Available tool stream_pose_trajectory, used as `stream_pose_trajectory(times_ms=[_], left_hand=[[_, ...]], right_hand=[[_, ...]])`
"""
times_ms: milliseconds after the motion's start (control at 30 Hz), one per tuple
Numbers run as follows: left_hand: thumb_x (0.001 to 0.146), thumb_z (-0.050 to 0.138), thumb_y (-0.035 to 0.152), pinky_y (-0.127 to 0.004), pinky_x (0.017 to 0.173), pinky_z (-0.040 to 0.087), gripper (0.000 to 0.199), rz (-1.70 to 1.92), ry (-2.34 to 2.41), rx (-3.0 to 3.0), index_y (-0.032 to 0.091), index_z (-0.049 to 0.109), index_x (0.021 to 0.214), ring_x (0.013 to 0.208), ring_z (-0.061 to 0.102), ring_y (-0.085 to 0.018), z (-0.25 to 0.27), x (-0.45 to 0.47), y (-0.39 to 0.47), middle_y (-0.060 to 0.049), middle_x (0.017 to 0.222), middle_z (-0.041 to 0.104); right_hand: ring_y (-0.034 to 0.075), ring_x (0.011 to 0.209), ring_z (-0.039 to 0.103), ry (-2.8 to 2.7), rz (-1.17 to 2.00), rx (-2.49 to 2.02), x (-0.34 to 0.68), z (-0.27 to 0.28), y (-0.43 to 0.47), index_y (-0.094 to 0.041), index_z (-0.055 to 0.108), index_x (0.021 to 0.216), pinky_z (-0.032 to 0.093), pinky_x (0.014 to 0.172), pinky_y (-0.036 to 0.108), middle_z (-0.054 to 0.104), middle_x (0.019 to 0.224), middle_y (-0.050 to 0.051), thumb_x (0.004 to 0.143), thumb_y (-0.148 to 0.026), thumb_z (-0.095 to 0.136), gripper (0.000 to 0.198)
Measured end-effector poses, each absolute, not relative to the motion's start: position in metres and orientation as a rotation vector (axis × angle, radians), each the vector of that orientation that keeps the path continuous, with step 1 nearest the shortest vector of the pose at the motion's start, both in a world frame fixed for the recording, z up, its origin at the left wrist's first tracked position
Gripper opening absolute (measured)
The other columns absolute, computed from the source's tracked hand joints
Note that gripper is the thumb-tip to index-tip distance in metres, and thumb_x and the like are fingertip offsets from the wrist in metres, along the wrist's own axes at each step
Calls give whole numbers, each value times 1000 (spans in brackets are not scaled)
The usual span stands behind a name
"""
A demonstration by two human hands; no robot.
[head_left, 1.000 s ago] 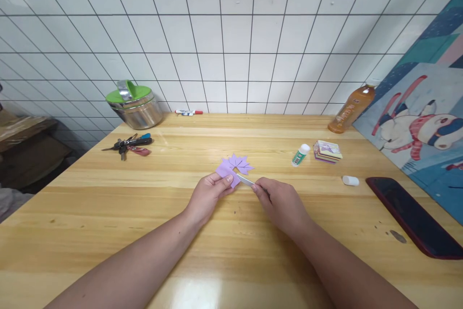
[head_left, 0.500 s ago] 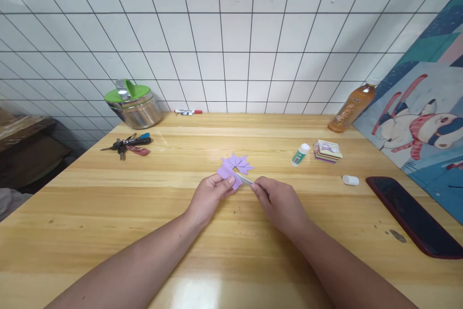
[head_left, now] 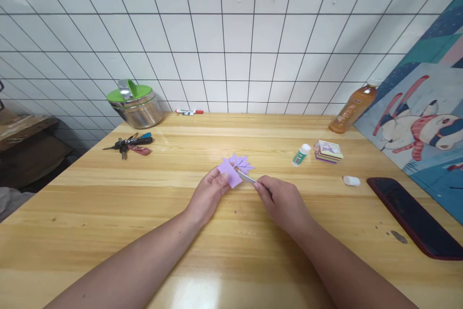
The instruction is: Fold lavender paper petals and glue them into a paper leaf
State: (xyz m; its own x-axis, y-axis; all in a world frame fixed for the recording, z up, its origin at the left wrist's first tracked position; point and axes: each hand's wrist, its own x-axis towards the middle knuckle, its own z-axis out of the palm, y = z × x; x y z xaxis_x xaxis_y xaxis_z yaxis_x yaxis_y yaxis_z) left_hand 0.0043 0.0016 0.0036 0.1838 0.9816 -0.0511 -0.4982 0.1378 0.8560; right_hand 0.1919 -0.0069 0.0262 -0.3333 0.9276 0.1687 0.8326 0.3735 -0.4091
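My left hand (head_left: 213,184) pinches a small square piece of purple paper (head_left: 229,175) above the table, thumb on top. Closed around the dark handle of what look like scissors (head_left: 247,177), my right hand (head_left: 284,199) holds their metal blades pointing left, with the tips at the paper's right edge. My fingers cover most of the handle. Just beyond the paper lies a purple paper leaf shape (head_left: 243,162) with jagged points and dark lines; the square piece partly hides it.
Right of my hands are a glue stick (head_left: 301,154), its white cap (head_left: 351,181), a stack of paper pads (head_left: 328,151), a phone (head_left: 412,217) and a tea bottle (head_left: 352,109). On the left are keys (head_left: 130,143) and a steel pot (head_left: 139,109). Markers (head_left: 189,112) lie by the wall.
The purple square in my left hand has turned flatter toward me, showing more of its face. My left thumb has shifted slightly left. The blades stay at the paper's edge.
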Motion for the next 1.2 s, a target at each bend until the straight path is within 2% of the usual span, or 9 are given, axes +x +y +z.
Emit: stream_pose_trajectory(times_ms=[100, 233, 433, 1200], left_hand=[[76, 64, 39, -31, 88, 45, 39, 1261, 739, 776, 18, 63, 109, 99, 61, -21, 2, 3, 4, -10, 107, 67], [75, 68, 29, -27, 84, 46, 25, 1289, 821, 751, 16, 69, 96, 90, 62, -17, -4, 3, 8, -7, 97, 70], [73, 70, 27, -25, 80, 47, 23, 1265, 847, 760, 14, 71, 92, 83, 61, -14, -6, 4, 8, -6, 89, 71], [76, 66, 28, -33, 91, 41, 25, 1250, 869, 862, 14, 70, 96, 94, 61, -21, -3, 8, 5, -8, 94, 71]], right_hand=[[13, 66, 56, -2281, 367, -1520, 191, 26, -7, -21, 53, 76, 31, 58, 23, 63, 74, 0, 94, -32, 31, 30], [13, 66, 56, -2298, 381, -1526, 190, 26, -8, -21, 53, 77, 31, 58, 23, 64, 74, 0, 94, -32, 32, 29], [13, 67, 57, -2302, 362, -1538, 188, 24, -8, -21, 51, 77, 29, 58, 24, 63, 74, -1, 94, -32, 31, 29], [13, 67, 56, -2295, 373, -1543, 186, 24, -9, -21, 51, 77, 28, 57, 24, 62, 73, -1, 94, -33, 32, 28]])
